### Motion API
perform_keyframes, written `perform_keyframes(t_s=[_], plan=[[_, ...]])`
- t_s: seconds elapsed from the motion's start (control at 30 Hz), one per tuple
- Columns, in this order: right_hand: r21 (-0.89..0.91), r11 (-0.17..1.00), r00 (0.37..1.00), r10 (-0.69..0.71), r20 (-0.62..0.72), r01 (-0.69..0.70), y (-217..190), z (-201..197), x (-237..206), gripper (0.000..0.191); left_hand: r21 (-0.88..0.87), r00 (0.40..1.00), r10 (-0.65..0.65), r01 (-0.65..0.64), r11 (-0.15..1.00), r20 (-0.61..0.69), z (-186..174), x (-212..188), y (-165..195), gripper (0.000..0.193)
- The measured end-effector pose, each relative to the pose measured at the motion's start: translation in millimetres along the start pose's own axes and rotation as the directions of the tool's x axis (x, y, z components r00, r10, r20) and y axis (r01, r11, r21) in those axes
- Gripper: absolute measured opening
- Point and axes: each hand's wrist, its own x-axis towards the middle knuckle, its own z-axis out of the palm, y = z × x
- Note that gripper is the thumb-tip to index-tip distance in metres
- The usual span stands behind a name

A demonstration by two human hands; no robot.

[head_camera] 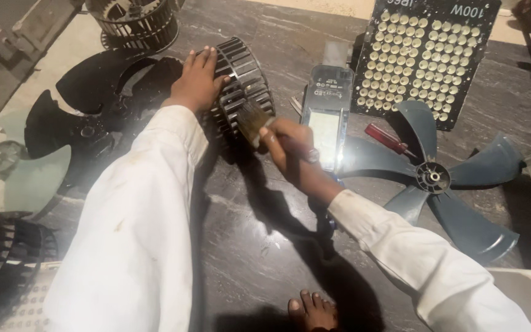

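The left hand [196, 80] lies flat on top of the round black fan wheel [241, 86]. The right hand [290, 147] squeezes a brush [253, 122] touching the wheel's side.

Grey-blue five-bladed plastic fan propeller [432, 178] lying flat on dark marbled stone surface [247, 246], right side. Red-handled screwdriver [388, 139] just beside it, touching one blade's edge. Black square LED panel with rows of pale round diodes [422, 58] at top right, tilted. Slim grey rectangular electronic driver box [327, 117] left of the panel. Black plastic fan blade [87, 117] flat at left, a translucent pale fan blade [13, 178] partly under it. Second black cylindrical blower wheel [133, 21] top left, well apart. Black ribbed fan grille [4, 258] bottom left corner. Bare foot [311, 310] at bottom edge.
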Motion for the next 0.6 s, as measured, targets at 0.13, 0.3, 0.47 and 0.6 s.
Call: perform_keyframes(t_s=[0.13,0.3,0.47,0.6], plan=[[0.096,0.978,0.981,-0.176,-0.076,0.183,-25.7,-7.6,28.9,0.018,-0.025,0.999,0.034,-0.034,0.999,-0.004,5.0,5.2,-4.4,0.075],[-0.152,0.947,0.952,-0.296,-0.082,0.281,-22.6,4.6,55.5,0.018,-0.081,0.993,0.104,-0.107,0.991,-0.048,9.6,8.7,-10.9,0.07],[-0.186,0.975,0.991,-0.129,-0.029,0.121,4.9,3.5,41.2,0.023,-0.076,0.998,0.054,-0.055,0.996,-0.008,2.2,1.9,-1.9,0.072],[-0.298,0.949,0.979,0.146,0.142,-0.099,11.4,-5.1,22.0,0.029,-0.054,0.999,0.033,-0.033,0.998,0.001,-4.2,-7.3,11.3,0.076]])
